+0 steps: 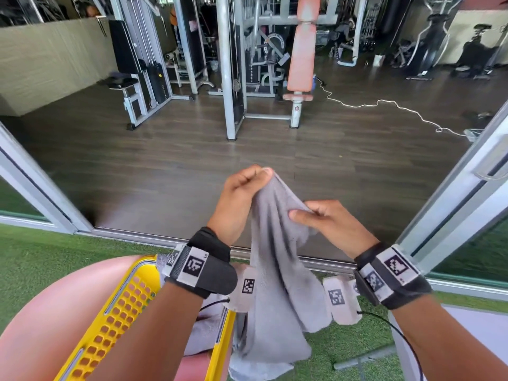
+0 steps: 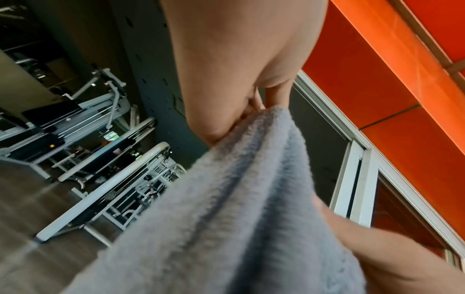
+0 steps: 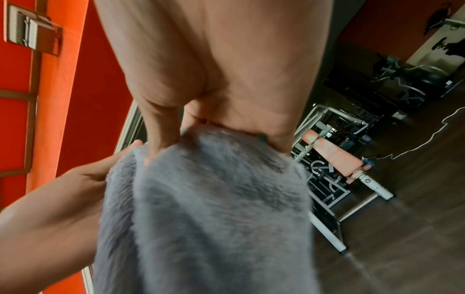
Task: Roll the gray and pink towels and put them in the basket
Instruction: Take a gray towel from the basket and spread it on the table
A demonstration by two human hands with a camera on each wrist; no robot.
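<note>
Clearly, at lower left of the head view, the yellow basket [image 1: 129, 306] waits just beside the hanging cloth. Above it, the left hand [image 1: 242, 193] pinches the gray towel [image 1: 277, 270] at its top edge, fingers curled tight. Further right and slightly lower, the right hand [image 1: 327, 221] pinches a neighbouring part, probably to spread the cloth before rolling. It hangs mid-frame, long axis vertical, tail bunched on green turf [image 1: 41, 259].

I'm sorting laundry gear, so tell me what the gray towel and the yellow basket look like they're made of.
Gray towel: soft, matte terry or fleece-like cloth, judging by its fuzzy pile and limp folds. Yellow basket: probably moulded plastic, with a smooth glossy rim and regular slotted holes.
</note>
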